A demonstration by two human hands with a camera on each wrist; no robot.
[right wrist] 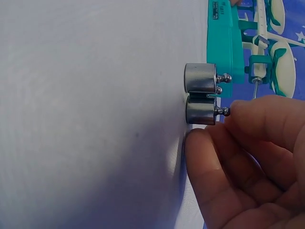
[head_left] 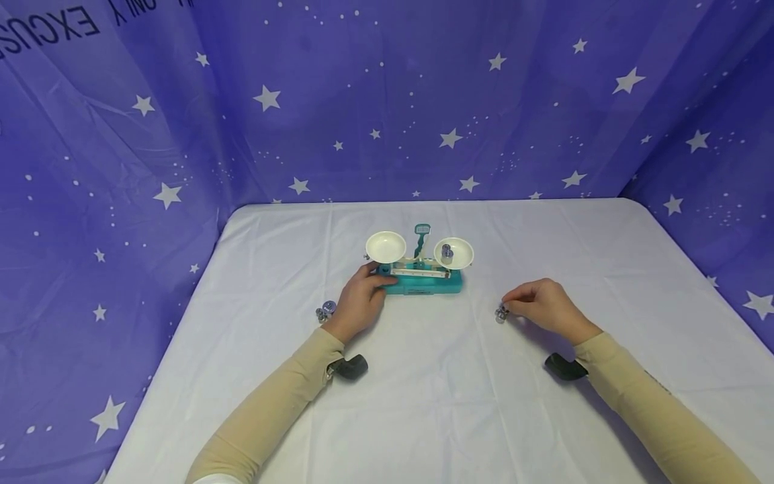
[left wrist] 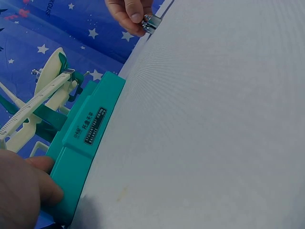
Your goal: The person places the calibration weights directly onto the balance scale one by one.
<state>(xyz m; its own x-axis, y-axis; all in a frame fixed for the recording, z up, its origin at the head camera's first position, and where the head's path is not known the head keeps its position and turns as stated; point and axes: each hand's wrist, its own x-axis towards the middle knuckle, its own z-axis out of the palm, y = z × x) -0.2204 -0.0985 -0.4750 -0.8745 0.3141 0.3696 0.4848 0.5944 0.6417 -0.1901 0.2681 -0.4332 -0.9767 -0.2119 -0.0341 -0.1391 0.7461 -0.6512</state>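
A teal tray balance (head_left: 423, 286) with two white pans stands on the table. My left hand (head_left: 361, 299) grips the left end of its base, with thumb and finger on the teal edge in the left wrist view. Small metal weights sit in the right pan (head_left: 462, 254); the left pan (head_left: 385, 247) holds nothing. To the right of the balance, my right hand (head_left: 544, 306) pinches the knob of a metal weight (right wrist: 201, 110) between its fingertips. Against it stands a second, slightly larger weight (right wrist: 200, 78); another small knob shows behind them.
More small weights (head_left: 325, 310) lie by my left wrist, left of the balance. A white cloth (head_left: 435, 403) covers the table. Purple curtains with stars (head_left: 387, 101) hang behind and at both sides. Dark wrist-camera parts (head_left: 351, 368) hang under the sleeves.
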